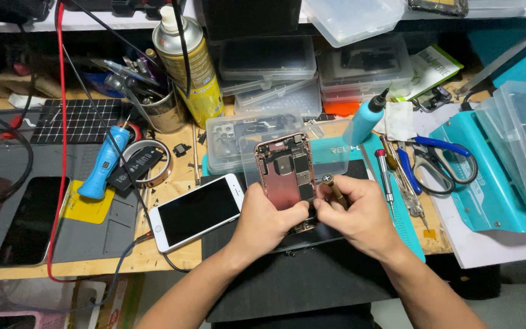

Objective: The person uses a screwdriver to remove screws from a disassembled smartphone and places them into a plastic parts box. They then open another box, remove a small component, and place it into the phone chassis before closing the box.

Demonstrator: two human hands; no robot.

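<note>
- Cluttered wooden worktop, seen from above, crowded with repair tools and clear plastic boxes.
- Black mat spread under both hands; teal mat lying just beyond the right hand.
- Left hand, grip closed around the lower edge of an opened phone body, thumb pressed against its inner face.
- Right hand, grip pinched together on a brass-handled screwdriver, tip hidden at the phone body's lower end, between the two hands.
- Phone body: pink-gold shell, held nearly upright and tilted slightly, screen removed, dark boards and a silver shield showing inside.
- White phone screen, dark glass up, lying flat just left of the left grip, touching the black mat's edge.
- Blue-handled tool and a roll of tape farther left, on a grey mat.
- Yellow spray can and a metal cup of tools well beyond the left grip.
- Clear parts box directly behind the phone body; more stacked boxes beyond it.
- Blue squeeze bottle beyond the right grip, tilted.
- Red-tipped screwdriver and blue-handled scissors just right of the right grip.
- Teal machine at the far right, a clear tub resting on it.
- Red cable and black cables trailing across the left side.
</note>
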